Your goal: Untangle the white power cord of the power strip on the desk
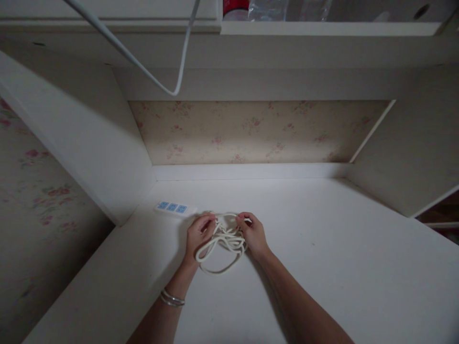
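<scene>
The person's left hand (198, 239) and right hand (254, 237) face each other over a broad, smooth white surface (315, 263), and the fingers of both are pinched on a long, cream-white, round-sectioned cord (229, 238). The cord sits between the two sets of fingers in a loose, untidy bundle: smooth strands cross one another in the middle, one bows from fingers to fingers on the far side, a rounded loop juts out by the left palm, and a wider curve bends nearest the person. From here I can't tell how much of it touches the surface. To the left of the left fingers and a little beyond them lies a slim white plastic power strip (172, 208) with three square blue socket panels.
</scene>
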Motion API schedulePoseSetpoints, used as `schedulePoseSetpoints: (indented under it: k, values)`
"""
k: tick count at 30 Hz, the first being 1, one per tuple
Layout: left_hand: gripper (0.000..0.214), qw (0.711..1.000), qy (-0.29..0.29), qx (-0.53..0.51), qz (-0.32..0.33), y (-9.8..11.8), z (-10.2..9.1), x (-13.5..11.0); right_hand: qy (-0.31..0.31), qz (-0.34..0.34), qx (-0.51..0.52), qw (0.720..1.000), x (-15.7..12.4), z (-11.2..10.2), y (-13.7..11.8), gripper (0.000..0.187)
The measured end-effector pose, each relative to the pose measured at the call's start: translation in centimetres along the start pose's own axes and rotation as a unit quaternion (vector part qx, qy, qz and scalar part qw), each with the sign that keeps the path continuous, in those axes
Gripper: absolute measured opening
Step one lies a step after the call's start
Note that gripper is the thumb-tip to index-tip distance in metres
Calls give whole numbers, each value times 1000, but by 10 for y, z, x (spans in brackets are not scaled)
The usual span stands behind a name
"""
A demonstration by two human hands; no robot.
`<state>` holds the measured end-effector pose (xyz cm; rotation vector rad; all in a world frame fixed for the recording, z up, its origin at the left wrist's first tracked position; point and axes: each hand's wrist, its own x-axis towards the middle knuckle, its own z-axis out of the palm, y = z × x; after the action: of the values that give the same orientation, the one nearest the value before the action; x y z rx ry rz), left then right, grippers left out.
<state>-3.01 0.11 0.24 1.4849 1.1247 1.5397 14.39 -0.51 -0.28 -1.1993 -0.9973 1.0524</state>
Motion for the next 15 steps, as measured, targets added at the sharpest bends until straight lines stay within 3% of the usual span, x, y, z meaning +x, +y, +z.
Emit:
schedulePoseSetpoints:
  k: [7,15]
  values:
    - [37,998,-46,26,-14,3,3,-3,47,-56,-40,997,1,-3,1,33]
    - [16,994,-37,101,33,9,5,-6,91,-88,-83,989,2,-7,-7,26]
